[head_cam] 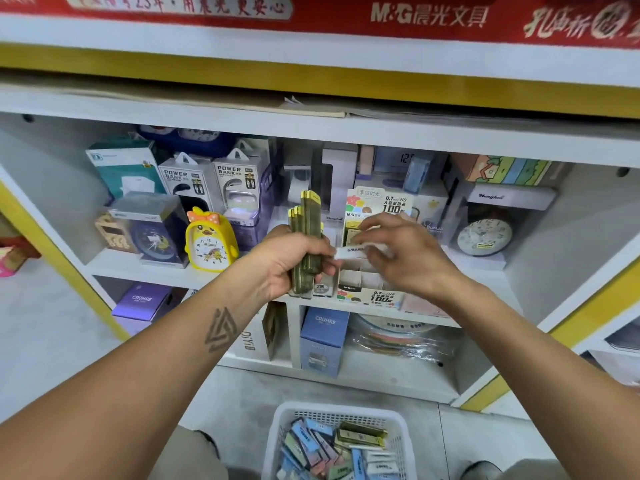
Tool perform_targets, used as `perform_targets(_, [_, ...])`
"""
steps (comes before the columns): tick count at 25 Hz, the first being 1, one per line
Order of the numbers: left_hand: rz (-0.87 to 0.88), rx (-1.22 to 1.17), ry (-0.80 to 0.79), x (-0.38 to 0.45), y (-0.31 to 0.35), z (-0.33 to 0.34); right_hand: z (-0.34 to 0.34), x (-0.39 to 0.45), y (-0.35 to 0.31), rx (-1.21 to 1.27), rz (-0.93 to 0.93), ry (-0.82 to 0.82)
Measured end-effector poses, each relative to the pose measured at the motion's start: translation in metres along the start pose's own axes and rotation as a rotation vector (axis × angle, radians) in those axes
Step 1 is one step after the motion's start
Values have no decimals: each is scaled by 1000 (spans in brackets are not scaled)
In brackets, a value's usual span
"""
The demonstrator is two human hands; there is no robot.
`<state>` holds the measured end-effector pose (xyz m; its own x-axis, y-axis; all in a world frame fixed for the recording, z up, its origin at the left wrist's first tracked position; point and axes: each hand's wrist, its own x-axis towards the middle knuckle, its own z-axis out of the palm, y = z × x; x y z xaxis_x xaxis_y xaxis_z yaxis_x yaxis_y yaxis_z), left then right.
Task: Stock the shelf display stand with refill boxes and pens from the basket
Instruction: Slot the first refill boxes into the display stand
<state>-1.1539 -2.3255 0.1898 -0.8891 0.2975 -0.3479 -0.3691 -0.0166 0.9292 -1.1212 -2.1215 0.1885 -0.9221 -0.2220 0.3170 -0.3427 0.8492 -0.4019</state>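
My left hand (289,259) grips an upright stack of olive-yellow refill boxes (306,233) in front of the shelf. My right hand (398,252) pinches a small white refill box (349,252), held flat just above the compartments of the cardboard display stand (367,291) on the middle shelf. The stand has a printed back card (379,206) and white dividers; most of its slots are hidden behind my hands. A white basket (341,415) on the floor below holds several blue, white, pink and olive refill boxes (332,448).
Left of the stand sit a yellow duck alarm clock (209,242), power bank packs (214,183) and a boxed dark clock (157,233). A round clock (485,233) stands at the right. Lower shelf holds blue and purple boxes (323,341). A yellow-edged shelf frame (65,268) slants at left.
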Motion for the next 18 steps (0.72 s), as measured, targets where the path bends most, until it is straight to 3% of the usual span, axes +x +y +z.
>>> perform_targets(2, [37,41,50,-2,1,-4,5,2,-8,-277,-219,-79])
perform_targets(4, [45,48,66,-5,3,-10,14,9,-18,-197,-240,-143])
perform_targets(12, [-54,-74,211,-9,10,-72,49,41,-48,592,263,17])
perform_targets(18, [-62,-35,262,-13,6,-105,65,52,-60,558,299,47])
